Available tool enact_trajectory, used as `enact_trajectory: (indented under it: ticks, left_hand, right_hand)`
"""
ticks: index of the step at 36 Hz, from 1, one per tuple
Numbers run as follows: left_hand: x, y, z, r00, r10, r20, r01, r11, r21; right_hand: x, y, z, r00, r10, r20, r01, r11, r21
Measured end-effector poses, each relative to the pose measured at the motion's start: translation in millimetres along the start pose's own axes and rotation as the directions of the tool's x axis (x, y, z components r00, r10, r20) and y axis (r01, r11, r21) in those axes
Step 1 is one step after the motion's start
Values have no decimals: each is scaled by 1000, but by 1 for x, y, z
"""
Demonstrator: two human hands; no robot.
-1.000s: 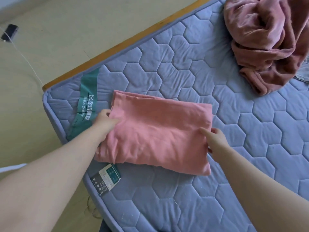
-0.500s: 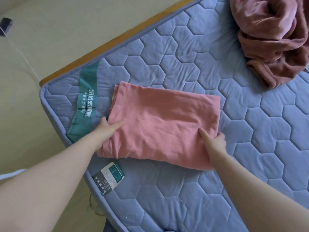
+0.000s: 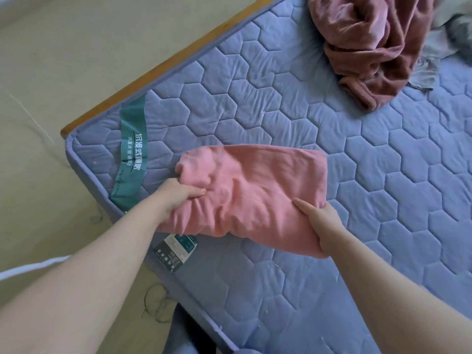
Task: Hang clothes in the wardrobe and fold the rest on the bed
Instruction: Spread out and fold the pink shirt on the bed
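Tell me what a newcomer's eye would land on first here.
The folded pink cloth near the mattress corner, held at its left end by the left hand and at its right end by the right hand. Then the crumpled dark red garment heaped at the mattress's far right.

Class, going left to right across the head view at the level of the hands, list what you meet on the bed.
Green label band → left hand → folded pink garment → right hand → bare quilted mattress.
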State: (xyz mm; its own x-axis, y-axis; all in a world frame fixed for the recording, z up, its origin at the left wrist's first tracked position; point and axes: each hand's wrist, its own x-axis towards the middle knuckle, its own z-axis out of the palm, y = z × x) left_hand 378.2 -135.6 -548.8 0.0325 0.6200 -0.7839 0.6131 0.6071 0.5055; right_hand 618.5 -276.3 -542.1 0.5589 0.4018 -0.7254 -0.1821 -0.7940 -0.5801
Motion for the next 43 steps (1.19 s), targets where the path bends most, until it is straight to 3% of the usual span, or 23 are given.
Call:
enact_trajectory:
  ticks: [9,16,25,33,43]
  left_hand:
    - [-64,2,35,989,148,-1,-148,989,13]
    - [-134,-30,85,977,210,-29,-209,977,26]
    - [-250,-77,139,944,246,-222,-254,967,-10]
    - [-346,-101,113,889,212,-405,-276,955,-107]
    - [-456,-115,27,809,230,-541,-374,911,-172]
  right_hand:
    - [-50,25,-52,992,-100,-75,107,991,86]
    - [-91,81,-117,991,-127,-31,131,978,163]
    - [-167,138,-201,980,-183,76,163,962,217]
    - [-237,126,-216,947,-278,159,252,954,163]
    - [-347,77,-196,873,-425,241,395,904,162]
